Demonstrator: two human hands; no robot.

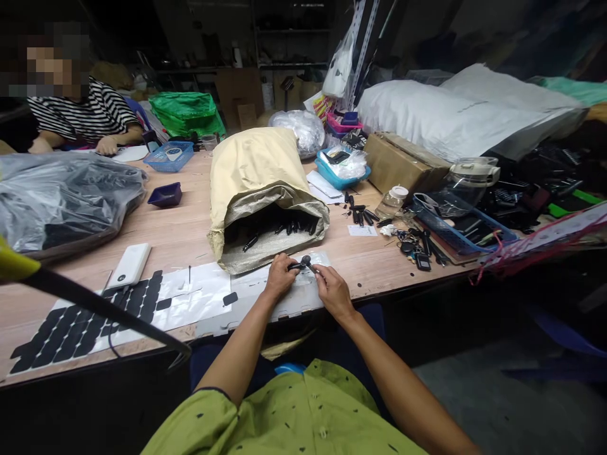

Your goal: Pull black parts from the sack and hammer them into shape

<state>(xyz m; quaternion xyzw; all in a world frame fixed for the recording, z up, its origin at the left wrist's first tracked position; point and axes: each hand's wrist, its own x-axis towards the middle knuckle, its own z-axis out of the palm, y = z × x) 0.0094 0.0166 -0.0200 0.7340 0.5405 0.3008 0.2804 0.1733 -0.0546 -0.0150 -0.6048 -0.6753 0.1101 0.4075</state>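
Near the table's front edge, my left hand pinches a small black part whose exact kind I cannot make out. Close beside it, my right hand grips a thin black piece with a round knob-like end. The two pieces meet or nearly meet between my fingertips. Just beyond my hands lies a large cream woven sack, its mouth facing me. Several black elongated parts show inside; the deeper contents are lost in shadow. Under my hands is a pale grey sheet.
A white power bank and a sheet of black stickers lie to the left. At right are loose black parts, a glass jar, a blue basket and a cardboard box. Another person sits far left.
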